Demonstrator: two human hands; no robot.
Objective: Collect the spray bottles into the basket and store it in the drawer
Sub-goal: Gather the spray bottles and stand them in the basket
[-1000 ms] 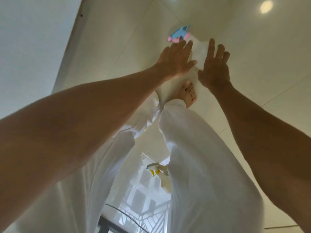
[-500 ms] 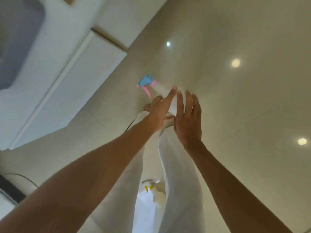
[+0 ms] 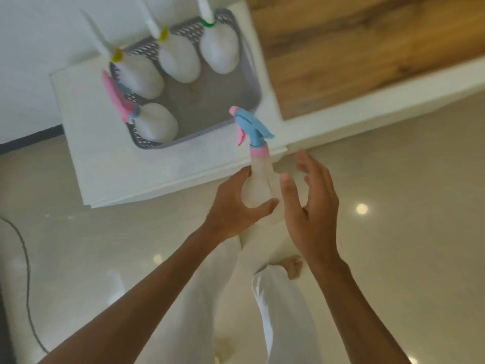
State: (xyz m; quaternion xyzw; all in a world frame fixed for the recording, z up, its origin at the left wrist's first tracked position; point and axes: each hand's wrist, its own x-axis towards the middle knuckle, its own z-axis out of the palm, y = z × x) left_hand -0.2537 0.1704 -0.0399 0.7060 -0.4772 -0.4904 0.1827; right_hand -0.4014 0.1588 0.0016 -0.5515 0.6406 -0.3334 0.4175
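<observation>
Spray bottle (image 3: 256,185) gripped in left hand (image 3: 236,206); right hand (image 3: 309,206) released beside; basket (image 3: 252,74) holds four bottles (image 3: 181,61).

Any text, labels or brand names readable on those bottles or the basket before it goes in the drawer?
None can be read.
The spray bottle in the left hand: plain translucent body, no label visible.
The four bottles in the basket: plain white, motion-blurred, no print visible.
The basket and the white cabinet top: no markings.

Blue-and-pink spray head (image 3: 253,128); grey perforated basket (image 3: 250,74).
</observation>
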